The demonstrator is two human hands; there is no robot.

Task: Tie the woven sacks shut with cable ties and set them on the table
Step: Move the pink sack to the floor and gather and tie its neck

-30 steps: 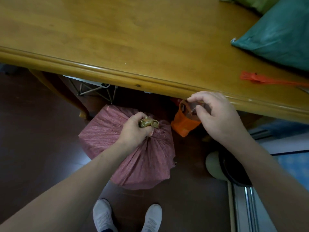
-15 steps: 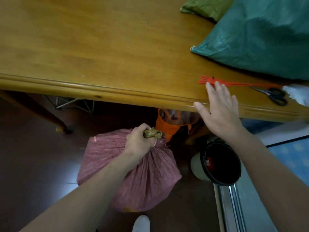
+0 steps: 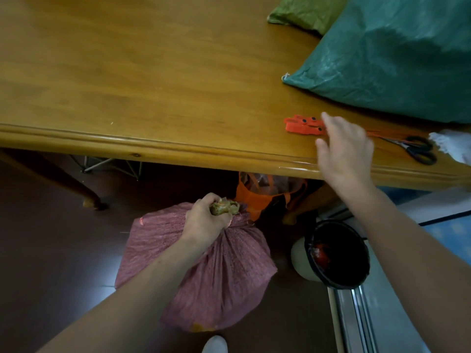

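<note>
A pink woven sack (image 3: 216, 271) stands on the dark floor below the table's front edge. My left hand (image 3: 206, 220) grips its gathered neck, with the bunched top sticking out of my fist. On the wooden table (image 3: 153, 72) lies a bundle of orange cable ties (image 3: 302, 126). My right hand (image 3: 344, 146) hovers over their right part with fingers spread, touching or nearly touching them. A green woven sack (image 3: 397, 54) and an olive one (image 3: 303, 11) lie on the table at the back right.
Black-handled scissors (image 3: 415, 147) and a white cloth (image 3: 453, 145) lie right of the ties. Under the table stands an orange bag (image 3: 257, 197). A black bin (image 3: 336, 253) sits on the floor at the right, beside a metal door track. My shoe shows at the bottom.
My right hand rose from the orange bag under the table onto the tabletop and reached the cable ties. My left hand kept its grip on the sack's neck.
</note>
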